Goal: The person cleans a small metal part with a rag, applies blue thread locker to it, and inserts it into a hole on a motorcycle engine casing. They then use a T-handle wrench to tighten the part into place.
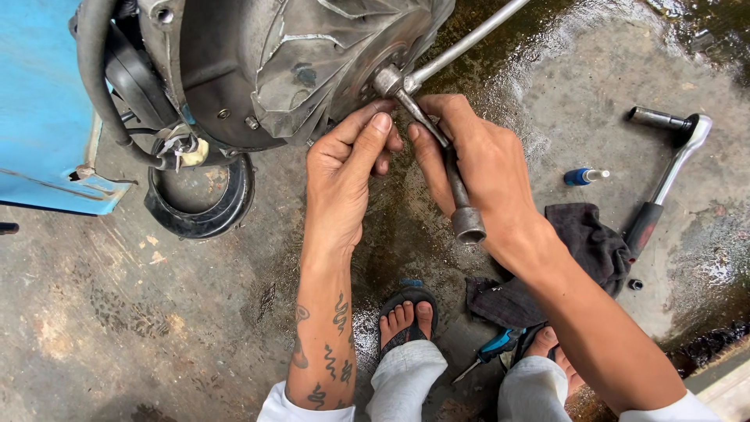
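The right hand (476, 168) is closed around one arm of a cross wrench (441, 148), its fingers wrapped over the bar just above the open socket end that points down toward the feet. The wrench's hub sits against the centre of a grey metal engine case (305, 62), and another arm runs up and right out of view. The left hand (344, 176) lies just beside the hub, fingers bent and fingertips touching the case near the wrench; whether it pinches a small part there is hard to tell.

Under the case a black rubber ring (199, 199) lies on the wet concrete floor (156, 328), beside a blue panel (39, 101). To the right, well apart from the hands, a ratchet (672, 168) with a socket lies on the floor, with a small blue bottle (584, 177) near it. A dark rag (586, 250) rests below the right wrist, and a blue-handled screwdriver (488, 352) lies between the 2 sandalled feet.
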